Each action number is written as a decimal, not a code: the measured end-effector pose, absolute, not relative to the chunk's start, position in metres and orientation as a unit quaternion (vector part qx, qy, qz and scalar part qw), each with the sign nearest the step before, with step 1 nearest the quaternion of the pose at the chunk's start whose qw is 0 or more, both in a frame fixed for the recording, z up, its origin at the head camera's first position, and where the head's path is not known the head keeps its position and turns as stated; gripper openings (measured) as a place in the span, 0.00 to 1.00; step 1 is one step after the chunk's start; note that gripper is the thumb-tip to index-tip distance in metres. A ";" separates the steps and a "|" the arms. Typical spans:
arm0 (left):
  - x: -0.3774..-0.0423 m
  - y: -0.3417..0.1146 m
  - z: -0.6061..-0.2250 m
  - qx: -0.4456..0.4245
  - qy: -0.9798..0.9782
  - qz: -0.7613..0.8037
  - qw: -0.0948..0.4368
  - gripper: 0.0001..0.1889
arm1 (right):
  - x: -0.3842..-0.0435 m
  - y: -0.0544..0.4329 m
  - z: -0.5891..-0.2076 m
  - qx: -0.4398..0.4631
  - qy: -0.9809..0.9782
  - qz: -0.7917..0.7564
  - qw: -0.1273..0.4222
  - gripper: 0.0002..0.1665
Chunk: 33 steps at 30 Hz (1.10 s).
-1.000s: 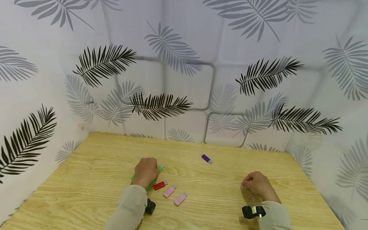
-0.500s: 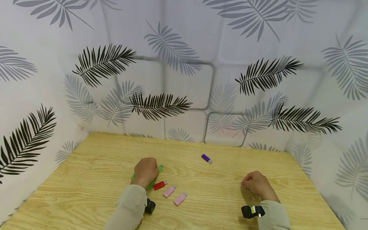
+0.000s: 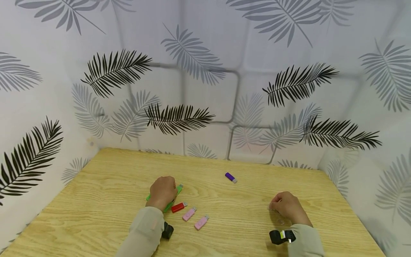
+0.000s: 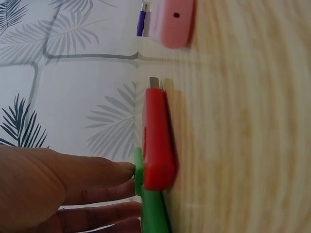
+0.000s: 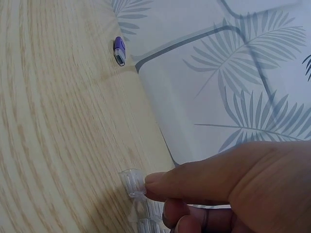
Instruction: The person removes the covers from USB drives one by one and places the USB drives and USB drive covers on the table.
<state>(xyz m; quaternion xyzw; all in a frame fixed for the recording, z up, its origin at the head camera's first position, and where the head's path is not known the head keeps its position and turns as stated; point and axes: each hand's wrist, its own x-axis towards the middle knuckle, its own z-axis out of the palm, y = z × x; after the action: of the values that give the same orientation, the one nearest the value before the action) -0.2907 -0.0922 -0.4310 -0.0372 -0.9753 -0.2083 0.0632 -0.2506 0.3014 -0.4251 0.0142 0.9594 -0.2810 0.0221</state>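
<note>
In the head view my left hand (image 3: 163, 191) is low over several green USB sticks (image 3: 179, 189) and partly hides them. The left wrist view shows its thumb and fingertips pinching a green piece (image 4: 138, 170). Right beside lies a red USB stick (image 4: 158, 141), metal plug pointing away from the hand. On the right side of the table, my right hand (image 3: 287, 207) pinches a small clear plastic cap (image 5: 133, 183) between thumb and fingers. More clear plastic pieces (image 5: 148, 225) lie under its curled fingers, partly covered.
Two pink USB sticks (image 3: 189, 213) lie to the right of the red one. Farther back, near the middle, is a purple USB stick (image 3: 231, 177). A leaf-patterned curtain (image 3: 205, 89) hangs behind the wooden table (image 3: 231, 207).
</note>
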 end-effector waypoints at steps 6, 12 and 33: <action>-0.291 -0.092 -0.431 -0.038 -0.973 -0.216 0.070 0.18 | -0.250 0.301 -0.422 0.016 0.961 -0.276 0.021 0.06; -0.293 -0.092 -0.431 -0.041 -0.974 -0.208 0.076 0.23 | -0.251 0.300 -0.419 0.019 0.958 -0.284 0.022 0.08; -0.291 -0.090 -0.424 -0.050 -0.983 -0.175 0.030 0.15 | -0.263 0.258 -0.422 -0.012 0.947 -0.320 -0.015 0.09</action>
<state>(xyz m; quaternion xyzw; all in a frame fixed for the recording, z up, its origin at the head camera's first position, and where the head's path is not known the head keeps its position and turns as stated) -0.2913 -0.0903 -0.4239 -0.0496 -0.9828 -0.1752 0.0299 -0.2632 0.2575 -0.4220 -0.0122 0.9471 -0.3202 -0.0152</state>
